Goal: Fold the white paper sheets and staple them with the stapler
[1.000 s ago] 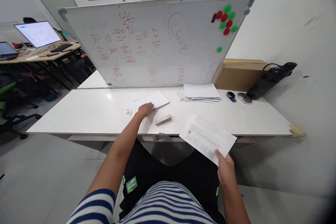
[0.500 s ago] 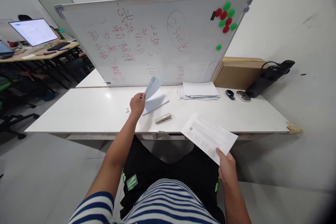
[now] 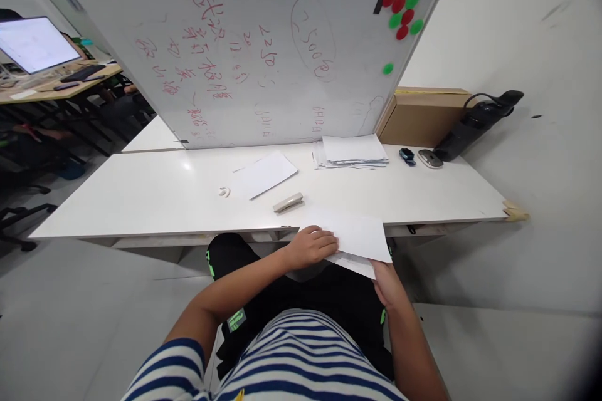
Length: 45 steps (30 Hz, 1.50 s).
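My left hand [image 3: 310, 245] and my right hand [image 3: 386, 282] both grip a small stack of white sheets [image 3: 357, 239] at the near edge of the white table [image 3: 141, 200]. The left hand pinches its left end, fingers closed over the top sheet. The right hand holds it from below at the right, mostly hidden under the paper. A beige stapler [image 3: 288, 202] lies just beyond the sheets. Farther left a single white sheet [image 3: 266, 173] rests flat on the table, with a small white object [image 3: 224, 192] beside it.
A tilted whiteboard [image 3: 254, 56] with red writing and red and green magnets stands at the table's back. A paper pile [image 3: 352, 151], a cardboard box [image 3: 423, 118], a black device [image 3: 475, 125] and two small gadgets [image 3: 421, 158] lie at the right. Desks with a monitor [image 3: 32, 44] stand far left.
My left hand lifted a sheet from the table's middle and brought it to the sheets in my right hand. Both hands now hold them together at the near edge.
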Motion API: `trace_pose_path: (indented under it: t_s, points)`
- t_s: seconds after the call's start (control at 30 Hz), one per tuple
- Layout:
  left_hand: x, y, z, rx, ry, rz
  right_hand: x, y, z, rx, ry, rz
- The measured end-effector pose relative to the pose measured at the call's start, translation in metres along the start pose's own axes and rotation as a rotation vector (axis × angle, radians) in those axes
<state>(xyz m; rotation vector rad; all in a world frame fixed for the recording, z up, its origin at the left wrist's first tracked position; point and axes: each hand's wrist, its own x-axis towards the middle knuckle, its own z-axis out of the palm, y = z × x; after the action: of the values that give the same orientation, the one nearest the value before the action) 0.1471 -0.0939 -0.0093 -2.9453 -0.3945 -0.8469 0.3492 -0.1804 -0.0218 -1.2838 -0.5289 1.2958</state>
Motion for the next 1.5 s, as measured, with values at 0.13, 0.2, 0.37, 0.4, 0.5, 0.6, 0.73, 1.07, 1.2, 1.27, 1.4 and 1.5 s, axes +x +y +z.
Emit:
trace_pose_path:
  t_s: [0.13, 0.2, 0.37, 0.4, 0.5, 0.6, 0.73, 1.07, 1.2, 1.27, 1.4, 1.5]
  points:
    - [-0.004, 0.001, 0.007, -0.034, -0.037, 0.018, 0.001, 0.009, -0.008, 0.041, -0.069, 0.071]
    - [-0.007, 0.000, 0.005, -0.056, -0.054, 0.036, 0.003, 0.011, -0.016, 0.068, -0.035, 0.127]
    - [-0.017, 0.000, 0.005, -0.077, -0.058, 0.012, 0.005, 0.001, -0.029, 0.088, -0.063, 0.249]
    - [-0.018, 0.000, 0.006, -0.076, -0.056, 0.002, 0.005, -0.002, -0.029, 0.081, -0.100, 0.257]
    - [-0.020, 0.000, 0.011, -0.068, -0.055, -0.021, 0.005, -0.004, -0.027, 0.060, -0.142, 0.278]
    - [-0.019, 0.001, 0.014, -0.071, -0.055, -0.046, 0.008, 0.001, -0.026, 0.070, -0.122, 0.317]
    - [-0.018, 0.006, 0.013, -0.084, -0.092, -0.077, 0.014, 0.009, -0.029, 0.072, -0.123, 0.338]
    - [-0.032, 0.010, 0.026, -0.032, -0.115, -0.152, 0.018, 0.006, -0.024, 0.072, -0.068, 0.315]
    - [-0.034, 0.010, 0.028, -0.033, -0.115, -0.177, 0.016, 0.005, -0.019, 0.061, -0.044, 0.327]
    - [-0.034, 0.009, 0.029, -0.042, -0.121, -0.189, 0.017, 0.006, -0.018, 0.070, -0.024, 0.325]
    - [-0.035, 0.008, 0.031, -0.068, -0.108, -0.191, 0.018, 0.009, -0.020, 0.085, 0.018, 0.332]
    - [-0.036, 0.008, 0.032, -0.090, -0.121, -0.185, 0.018, 0.010, -0.021, 0.093, 0.021, 0.321]
